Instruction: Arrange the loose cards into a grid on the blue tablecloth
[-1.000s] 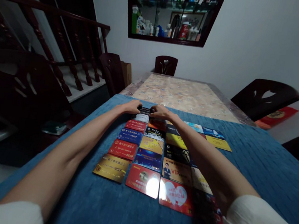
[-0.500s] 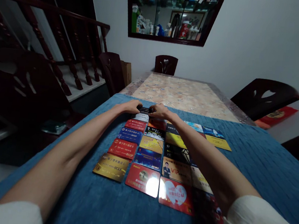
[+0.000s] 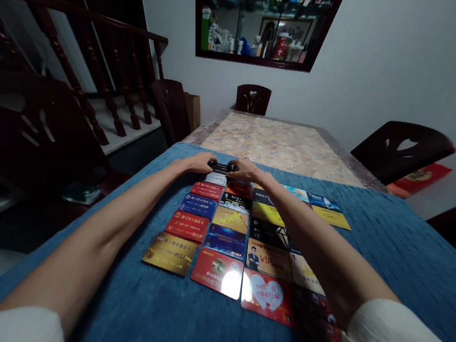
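Note:
My left hand (image 3: 201,162) and my right hand (image 3: 243,169) reach to the far end of the left column of cards. Between them lies a black card (image 3: 220,167), its two short sides gripped by my fingers. Just below it is a silver-white card (image 3: 215,178). Nearer to me in that column come a red card (image 3: 206,190), a blue card (image 3: 197,206), another red card (image 3: 187,226) and a gold card (image 3: 170,253). More columns of cards lie to the right, partly hidden under my right forearm.
A blue cloth (image 3: 130,302) covers the near part of the table, with a patterned tabletop (image 3: 272,140) beyond. Dark wooden chairs stand at the left, the far end (image 3: 253,98) and the right (image 3: 403,152). A glass-shelved cabinet (image 3: 253,59) is set in the wall.
Both hands stay on the black card in nearly the same place. Only a very slight shift of the view shows.

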The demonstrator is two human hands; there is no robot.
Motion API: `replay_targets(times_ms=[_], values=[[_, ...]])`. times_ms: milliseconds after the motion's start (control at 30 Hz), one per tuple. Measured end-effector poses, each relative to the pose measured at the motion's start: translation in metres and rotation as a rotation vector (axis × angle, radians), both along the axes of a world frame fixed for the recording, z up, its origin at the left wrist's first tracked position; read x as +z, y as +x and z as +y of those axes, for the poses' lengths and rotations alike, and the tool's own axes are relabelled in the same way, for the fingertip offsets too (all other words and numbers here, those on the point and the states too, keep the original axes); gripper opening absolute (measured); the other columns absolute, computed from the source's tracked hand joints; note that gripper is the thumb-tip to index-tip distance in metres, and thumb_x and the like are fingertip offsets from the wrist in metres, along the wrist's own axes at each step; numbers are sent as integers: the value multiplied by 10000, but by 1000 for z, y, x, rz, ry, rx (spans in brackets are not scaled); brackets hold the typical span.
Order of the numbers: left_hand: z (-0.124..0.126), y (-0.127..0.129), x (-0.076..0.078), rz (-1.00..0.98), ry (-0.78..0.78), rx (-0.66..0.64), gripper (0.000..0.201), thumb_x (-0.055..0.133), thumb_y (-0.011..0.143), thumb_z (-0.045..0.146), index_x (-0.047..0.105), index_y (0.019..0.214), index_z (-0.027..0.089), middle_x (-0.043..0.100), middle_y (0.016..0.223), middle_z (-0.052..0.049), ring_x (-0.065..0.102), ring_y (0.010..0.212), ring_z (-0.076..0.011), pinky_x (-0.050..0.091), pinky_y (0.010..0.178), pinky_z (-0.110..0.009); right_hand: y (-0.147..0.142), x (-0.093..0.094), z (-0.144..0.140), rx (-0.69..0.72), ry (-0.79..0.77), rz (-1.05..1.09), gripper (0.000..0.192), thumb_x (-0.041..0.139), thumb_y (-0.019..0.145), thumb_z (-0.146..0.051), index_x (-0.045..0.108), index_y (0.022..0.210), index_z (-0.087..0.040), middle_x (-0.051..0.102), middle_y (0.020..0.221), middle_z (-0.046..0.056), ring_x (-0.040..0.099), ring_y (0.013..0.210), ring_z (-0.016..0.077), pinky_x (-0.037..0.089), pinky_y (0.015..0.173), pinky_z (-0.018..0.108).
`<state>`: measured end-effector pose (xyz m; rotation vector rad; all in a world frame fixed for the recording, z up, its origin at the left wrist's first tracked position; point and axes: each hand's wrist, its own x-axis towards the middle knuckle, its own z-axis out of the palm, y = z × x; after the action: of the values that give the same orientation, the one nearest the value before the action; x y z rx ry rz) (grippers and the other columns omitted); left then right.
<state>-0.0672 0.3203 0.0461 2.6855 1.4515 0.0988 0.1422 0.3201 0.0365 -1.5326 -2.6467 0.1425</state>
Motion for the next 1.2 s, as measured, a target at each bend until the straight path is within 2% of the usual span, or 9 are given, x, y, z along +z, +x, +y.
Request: replay_targets(times_ms=[200,333,467,600,733,867,1033,1200], values=[[-4,-3,-1,-35,51,14,540,515,757,240,614,1273,114,629,1316,-102,568,1208,-247,420,1089,-330,7,3,-2,9,60,32,474,629,859,-433,642,1275,-207,726,1134,102,638,1043,250,460,928,347],[-12,-2,1,-72,105,29,498,504,779,231,634,1246,115,633,1298,-99,576,1198,-245,421,1094,-342,14,9,-14,6,101,42,412,605,878,-376,658,1249,-205,731,1127,85,627,1061,246,443,931,335],[-26,4,3,-142,187,50,409,501,818,214,674,1179,127,656,1228,-93,609,1124,-220,445,1057,-314,21,18,-32,3,147,53,315,576,891,-301,699,1161,-194,746,1067,70,631,1013,226,430,907,306],[-44,14,6,-226,244,11,296,498,859,198,722,1040,129,689,1083,-89,633,972,-193,484,964,-295,28,26,-55,2,188,67,236,543,891,-248,732,1014,-176,747,1027,83,623,967,228,416,884,308],[-70,26,10,-305,282,-46,260,481,900,184,734,929,132,692,987,-85,617,870,-173,496,879,-286,38,30,-79,4,207,78,224,527,849,-151,729,943,-179,750,955,67,612,907,217,395,881,311],[-102,41,8,-350,292,-113,256,479,911,163,733,909,130,679,945,-89,614,859,-177,494,833,-283,50,32,-105,7,217,85,246,533,818,-103,720,959,-179,748,940,56,593,893,216,387,859,308],[-145,65,-3,-392,306,-233,238,479,892,95,714,907,133,647,901,-76,599,840,-170,494,804,-284,71,31,-143,17,223,104,260,522,836,-109,718,992,-179,747,957,73,569,951,243,381,828,317],[-186,91,-13,-443,315,-375,213,493,878,72,691,931,131,619,900,-73,586,859,-174,497,777,-284,97,20,-181,33,231,161,272,522,810,-89,710,987,-173,746,953,76,557,974,253,366,815,329]])
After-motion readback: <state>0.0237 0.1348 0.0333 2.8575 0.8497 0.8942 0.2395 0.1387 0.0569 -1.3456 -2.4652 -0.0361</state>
